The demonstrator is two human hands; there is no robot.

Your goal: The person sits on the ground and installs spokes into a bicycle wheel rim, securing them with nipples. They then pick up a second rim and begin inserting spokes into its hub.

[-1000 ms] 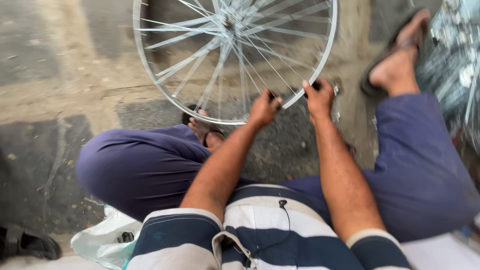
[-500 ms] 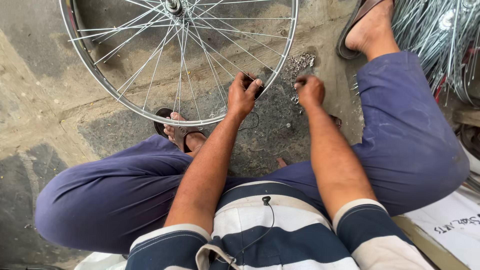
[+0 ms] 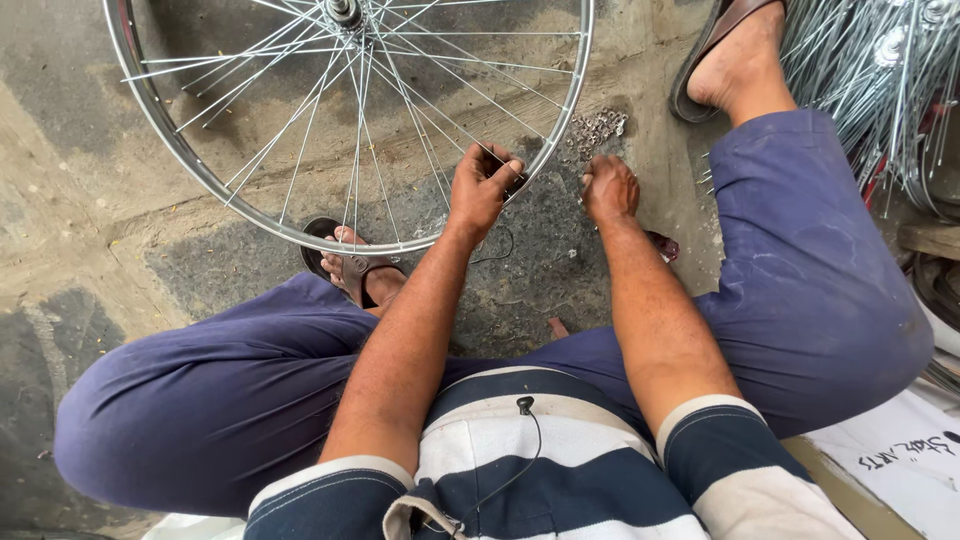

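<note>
A spoked bicycle wheel is stood on the concrete floor in front of the seated person, its lower rim resting against the sandalled left foot, apparently so that it is kept from rolling while it is worked on. The left hand is closed on the rim at its near right edge, fingers curled over a small dark object pinched against the metal; what that object is cannot be made out. The right hand is held just beside the rim, apart from it, its fingers bunched together low over the floor; whether anything is pinched in them cannot be told. A small heap of tiny metal pieces lies near that hand, within easy reach. The wheel's top and its hub are cut off by the upper edge. A bundle of loose spokes is seen at the right, partly out of view.
</note>
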